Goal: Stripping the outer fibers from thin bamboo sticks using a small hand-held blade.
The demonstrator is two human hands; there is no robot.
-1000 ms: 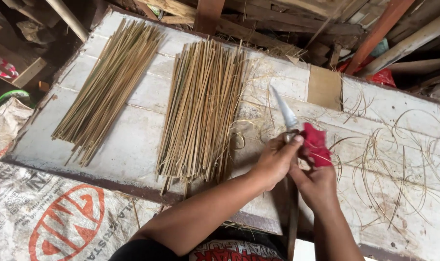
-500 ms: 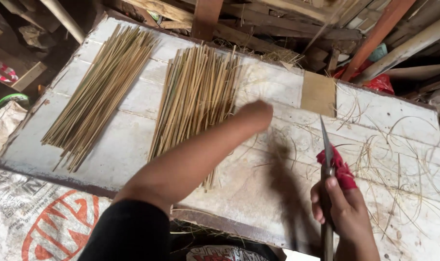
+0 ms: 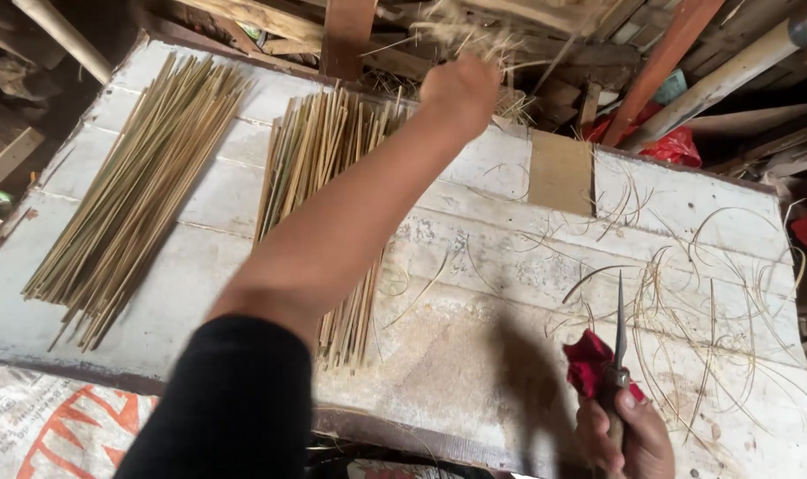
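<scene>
Since the earlier frames, the left hand [image 3: 459, 89] has left the knife and travelled out to the 12 o'clock edge of the white board [image 3: 474, 266], and the right hand [image 3: 622, 436] has dropped toward the 5 o'clock corner of the view. Left-hand fingers are curled into a closed fist around a blurred tuft of thin dry fibres [image 3: 456, 27], which fan out above the knuckles; the exact grip cannot be resolved through the motion blur. Right-hand fingers are wrapped fully closed around the handle of the knife [image 3: 619, 341], together with a red cloth [image 3: 590, 364] bunched just left of the blade. The blade stands upright, its tip pointing to 12 o'clock. Two bundles of bamboo strips lie on the board: the left bundle [image 3: 128, 195] at 9 o'clock, and the middle bundle [image 3: 319, 168] partly beneath the outstretched forearm. Loose curled shavings [image 3: 714, 293] are scattered over the board at 3 o'clock. A tan patch [image 3: 561, 173] sits at 1 o'clock.
</scene>
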